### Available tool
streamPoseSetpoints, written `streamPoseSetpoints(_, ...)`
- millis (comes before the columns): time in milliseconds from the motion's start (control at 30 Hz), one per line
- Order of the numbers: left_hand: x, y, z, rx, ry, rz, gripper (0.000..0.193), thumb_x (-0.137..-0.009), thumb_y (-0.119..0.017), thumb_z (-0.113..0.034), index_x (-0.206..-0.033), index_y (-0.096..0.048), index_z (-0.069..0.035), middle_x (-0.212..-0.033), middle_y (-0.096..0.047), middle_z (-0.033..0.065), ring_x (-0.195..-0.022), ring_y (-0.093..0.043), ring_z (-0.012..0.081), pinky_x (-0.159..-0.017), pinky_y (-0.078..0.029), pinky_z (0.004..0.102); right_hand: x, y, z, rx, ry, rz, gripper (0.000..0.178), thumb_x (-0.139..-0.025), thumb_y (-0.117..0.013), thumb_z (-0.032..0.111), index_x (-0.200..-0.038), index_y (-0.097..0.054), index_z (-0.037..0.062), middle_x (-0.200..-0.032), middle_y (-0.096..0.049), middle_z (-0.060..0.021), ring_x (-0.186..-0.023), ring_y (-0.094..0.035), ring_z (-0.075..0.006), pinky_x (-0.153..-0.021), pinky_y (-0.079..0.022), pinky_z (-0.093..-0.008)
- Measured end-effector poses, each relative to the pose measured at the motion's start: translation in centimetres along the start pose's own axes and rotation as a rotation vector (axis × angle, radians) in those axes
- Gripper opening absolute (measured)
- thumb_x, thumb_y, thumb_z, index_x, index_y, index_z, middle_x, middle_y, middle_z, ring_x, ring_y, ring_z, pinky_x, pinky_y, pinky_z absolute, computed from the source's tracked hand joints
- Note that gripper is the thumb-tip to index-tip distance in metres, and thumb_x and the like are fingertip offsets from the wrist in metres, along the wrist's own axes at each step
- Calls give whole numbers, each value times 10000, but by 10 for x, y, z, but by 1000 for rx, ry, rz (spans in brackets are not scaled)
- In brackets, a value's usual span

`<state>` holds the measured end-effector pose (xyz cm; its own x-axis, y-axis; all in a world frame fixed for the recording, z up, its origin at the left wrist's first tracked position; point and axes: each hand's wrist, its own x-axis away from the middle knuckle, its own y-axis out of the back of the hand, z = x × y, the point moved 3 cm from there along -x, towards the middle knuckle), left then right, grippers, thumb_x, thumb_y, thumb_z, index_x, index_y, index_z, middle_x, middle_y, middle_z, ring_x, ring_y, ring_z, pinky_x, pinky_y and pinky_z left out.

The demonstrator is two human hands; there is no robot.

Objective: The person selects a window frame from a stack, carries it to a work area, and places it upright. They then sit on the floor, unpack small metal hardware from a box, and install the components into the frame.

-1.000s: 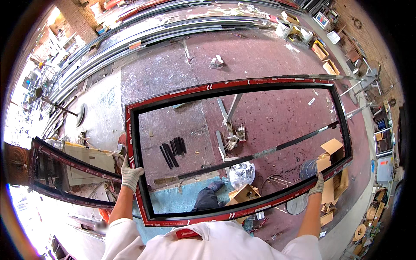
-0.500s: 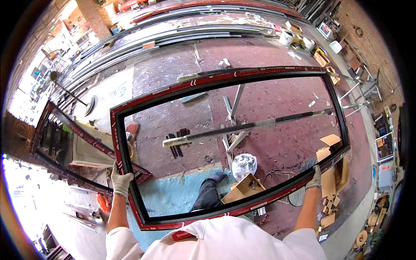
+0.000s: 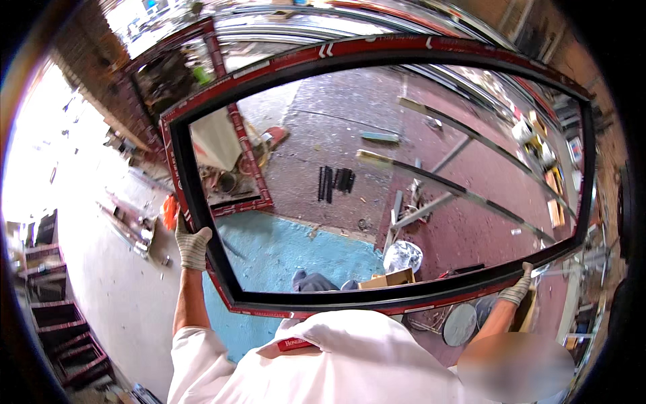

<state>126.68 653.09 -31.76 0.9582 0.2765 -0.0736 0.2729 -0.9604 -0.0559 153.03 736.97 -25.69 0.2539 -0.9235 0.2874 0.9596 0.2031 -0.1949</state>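
Observation:
A large rectangular frame (image 3: 289,59), black inside with red printed film along its outer edges, is held up in front of my body. It has no pane; the floor shows through it. My left hand (image 3: 191,244), in a pale knit glove, is closed round the left side bar, thumb on the inner face. My right hand (image 3: 518,286), gloved too, grips the near bar close to its right end. The frame is tilted, its far bar raised. Its right end reaches out over a metal stand with two long bars (image 3: 457,185).
A second red-filmed frame (image 3: 239,141) leans at the left behind the held one. Black strips (image 3: 334,182) lie on the floor. A bag-lined bin (image 3: 402,256) and a cardboard box (image 3: 393,278) stand near my feet. More frames (image 3: 70,343) are stacked at lower left.
My view has swung left, bringing the stacked frames into sight. The held frame appears higher and larger, its far bar lifted. Both hands have kept their grip.

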Motion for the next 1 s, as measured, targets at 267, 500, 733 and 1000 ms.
streamPoseSetpoints(267,53,201,-25,72,-208,-396,860,-654,-676,0,-1471,-409,-23,-1146,-631,18,-913,-623,119,-737,-536,240,124,-163,19,-82,27,344,607,-720,-782,418,-1203,-616,90,-1164,-633,-81,-1037,-589,-277,-929,-505,-457)
streamPoseSetpoints(500,105,372,-43,160,-304,-724,603,-717,-722,-45,-1294,-547,-64,-1006,-624,-18,-800,-570,88,-691,-490,233,300,-362,18,-76,200,630,726,-716,-781,441,-1304,-585,61,-1273,-587,-147,-1136,-554,-341,-967,-471,-516)
streamPoseSetpoints(733,247,486,-30,318,-462,-1134,546,-750,-730,-105,-1268,-561,-74,-1047,-596,-16,-881,-570,139,-785,-518,314,481,-476,-15,-247,-46,1146,713,-759,-801,361,-1367,-541,95,-1390,-513,-128,-1262,-473,-334,-1041,-435,-532)
streamPoseSetpoints(1000,327,512,14,666,-326,-1457,240,-657,-510,0,-881,-595,-26,-796,-564,32,-691,-593,205,-640,-531,323,711,-633,-53,-473,-128,1771,562,-832,-768,305,-1311,-561,96,-1212,-606,-49,-1103,-564,-224,-963,-484,-398)
